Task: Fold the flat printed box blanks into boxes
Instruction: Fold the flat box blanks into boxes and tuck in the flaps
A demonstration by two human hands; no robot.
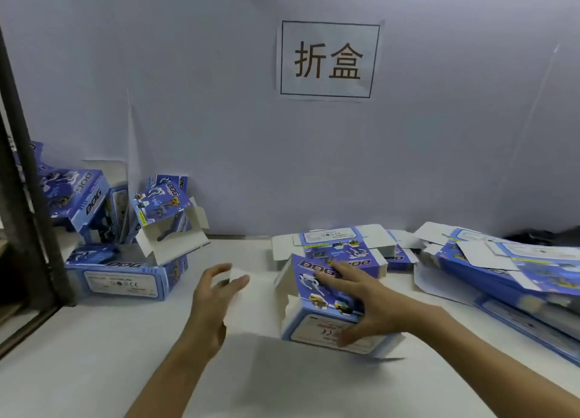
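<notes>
A paper sign (pixel 328 59) hangs on the wall (pixel 188 88) above the white table (pixel 94 355).

A pale wall (pixel 188 103) bears a framed paper sign (pixel 328 59); white table (pixel 94 355) below; dark post (pixel 25 204) at left.

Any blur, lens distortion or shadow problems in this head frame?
Head view: the left hand is motion-smeared at the fingers; the right hand on the half-folded blue printed box is softer still. Wide-angle bending bows the dark post at the left. Lighting is even, with soft shadows on the white table.
</notes>
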